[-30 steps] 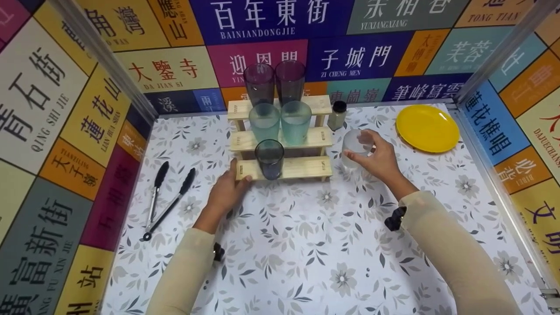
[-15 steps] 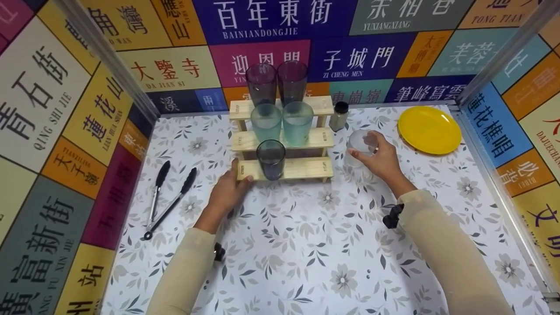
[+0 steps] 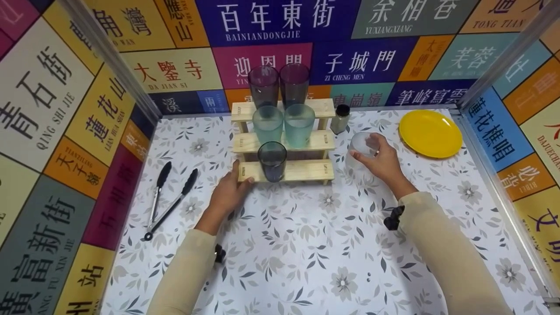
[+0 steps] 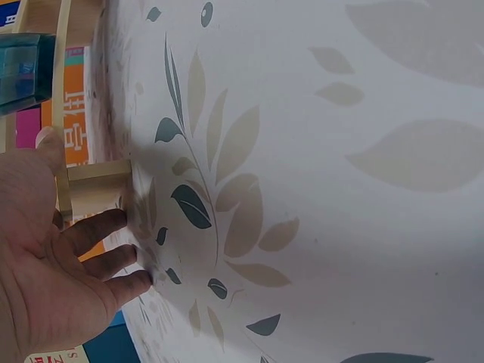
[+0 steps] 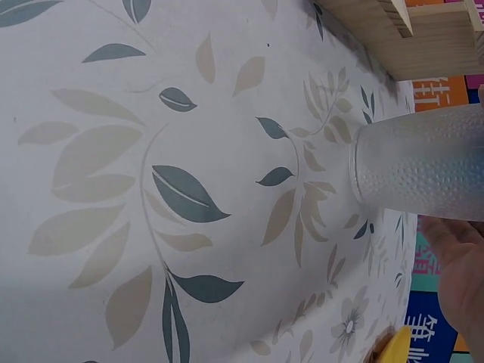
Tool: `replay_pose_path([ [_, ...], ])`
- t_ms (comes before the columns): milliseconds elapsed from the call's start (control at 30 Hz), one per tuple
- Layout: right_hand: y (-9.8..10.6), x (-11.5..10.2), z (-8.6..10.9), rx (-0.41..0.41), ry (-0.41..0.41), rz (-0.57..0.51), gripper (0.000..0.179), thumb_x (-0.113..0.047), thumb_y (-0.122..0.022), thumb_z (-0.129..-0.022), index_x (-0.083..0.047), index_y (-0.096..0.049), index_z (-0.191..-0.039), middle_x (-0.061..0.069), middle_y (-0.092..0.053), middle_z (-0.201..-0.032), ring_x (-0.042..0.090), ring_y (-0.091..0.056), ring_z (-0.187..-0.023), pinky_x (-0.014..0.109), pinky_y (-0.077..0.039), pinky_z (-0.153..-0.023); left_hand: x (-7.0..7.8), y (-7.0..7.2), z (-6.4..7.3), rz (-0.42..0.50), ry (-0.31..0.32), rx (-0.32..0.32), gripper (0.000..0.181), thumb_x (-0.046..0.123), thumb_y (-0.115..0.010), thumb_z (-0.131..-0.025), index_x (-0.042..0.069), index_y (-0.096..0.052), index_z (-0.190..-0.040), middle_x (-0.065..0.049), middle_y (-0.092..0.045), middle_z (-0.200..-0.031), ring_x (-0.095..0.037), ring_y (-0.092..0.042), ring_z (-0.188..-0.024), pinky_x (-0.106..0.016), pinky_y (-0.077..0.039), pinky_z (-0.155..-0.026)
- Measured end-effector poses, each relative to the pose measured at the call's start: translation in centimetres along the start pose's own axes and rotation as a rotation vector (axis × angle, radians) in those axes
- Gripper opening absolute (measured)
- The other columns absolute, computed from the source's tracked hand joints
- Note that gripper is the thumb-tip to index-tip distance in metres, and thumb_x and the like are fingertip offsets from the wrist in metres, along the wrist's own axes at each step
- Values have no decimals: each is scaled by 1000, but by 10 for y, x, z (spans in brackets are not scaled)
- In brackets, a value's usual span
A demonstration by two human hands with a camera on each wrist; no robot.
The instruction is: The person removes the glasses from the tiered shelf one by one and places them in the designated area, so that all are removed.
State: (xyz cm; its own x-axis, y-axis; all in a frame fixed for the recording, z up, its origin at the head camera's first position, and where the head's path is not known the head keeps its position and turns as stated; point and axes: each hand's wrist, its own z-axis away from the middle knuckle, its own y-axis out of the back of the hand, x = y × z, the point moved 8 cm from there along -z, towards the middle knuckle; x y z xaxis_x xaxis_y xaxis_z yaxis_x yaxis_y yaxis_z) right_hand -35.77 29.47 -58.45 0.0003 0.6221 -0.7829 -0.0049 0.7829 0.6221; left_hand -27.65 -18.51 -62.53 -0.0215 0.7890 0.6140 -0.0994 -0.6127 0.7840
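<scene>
On the table a three-step wooden rack (image 3: 308,169) carries two purple glasses (image 3: 264,89) on top. Two teal cups (image 3: 267,124) stand on its middle step and one grey glass (image 3: 272,162) on the lowest. My left hand (image 3: 227,192) holds the left end of that lowest step, thumb at the front edge; in the left wrist view its other fingers (image 4: 110,261) spread below the board. To the rack's right, my right hand (image 3: 385,162) grips a clear bumpy plastic cup (image 5: 416,162) between thumb and fingers. Whether the cup's base touches the table I cannot tell.
A small jar (image 3: 340,120) with a black lid stands at the rack's back right. Farther right lies a yellow plate (image 3: 431,133). Spread tongs (image 3: 163,175) with black tips lie at the left. Printed panels (image 3: 262,39) wall the table's back and sides.
My right hand has shifted slightly right with the clear cup, widening the gap to the rack, then stayed nearly still. The left hand keeps its place on the rack.
</scene>
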Motion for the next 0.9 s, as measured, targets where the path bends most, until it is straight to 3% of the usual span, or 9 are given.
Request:
replay_pose_path([
  [267, -2, 1, 1, -27, -30, 1, 115, -64, -84, -92, -4, -28, -172, 25, -46, -172, 42, -43, -162, 60, -36, -132, -1, -1, 1, 13, 22, 0, 90, 59, -57, -112, 10, -20, -178, -34, -61, -152, -54, -63, -136, -68, -51, -114],
  [500, 4, 1, 4, -44, -60, 20, 125, -69, -84, -90, -12, -17, -178, 21, -31, -181, 44, -36, -165, 61, -34, -132, 1, 0, 0, 10, 20, 2, 89, 58, -57, -112, 10, -20, -178, -34, -60, -154, -54, -63, -138, -68, -50, -114],
  [900, 20, -17, 7, 17, 49, 65, 114, -64, -85, -92, -9, -29, -175, 17, -39, -178, 40, -35, -166, 64, -27, -136, 4, 2, 2, 12, 10, 8, 91, 58, -58, -112, 6, -21, -177, -36, -62, -151, -55, -63, -136, -68, -51, -113],
])
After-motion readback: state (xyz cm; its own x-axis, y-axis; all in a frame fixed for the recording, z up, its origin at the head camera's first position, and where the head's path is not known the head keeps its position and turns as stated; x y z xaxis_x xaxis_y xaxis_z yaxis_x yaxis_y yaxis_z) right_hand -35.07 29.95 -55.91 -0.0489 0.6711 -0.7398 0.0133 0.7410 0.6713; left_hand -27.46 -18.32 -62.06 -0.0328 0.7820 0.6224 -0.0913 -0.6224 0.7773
